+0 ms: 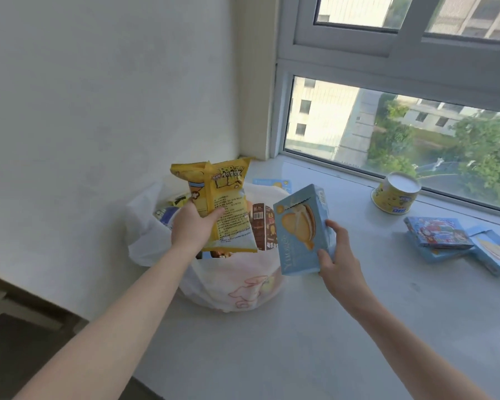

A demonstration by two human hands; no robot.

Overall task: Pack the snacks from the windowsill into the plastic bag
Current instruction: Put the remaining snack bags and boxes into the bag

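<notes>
One broad windowsill (315, 342) carries a white plastic bag (228, 284), open-mouthed and part filled, at its left end. Over the bag the left hand (189, 226) grips a yellow popcorn packet (225, 203). Just beside it the right hand (338, 255) holds a blue biscuit box (300, 229) upright. Farther right lie more blue boxes (436, 232) and a small tub (396, 194).
</notes>
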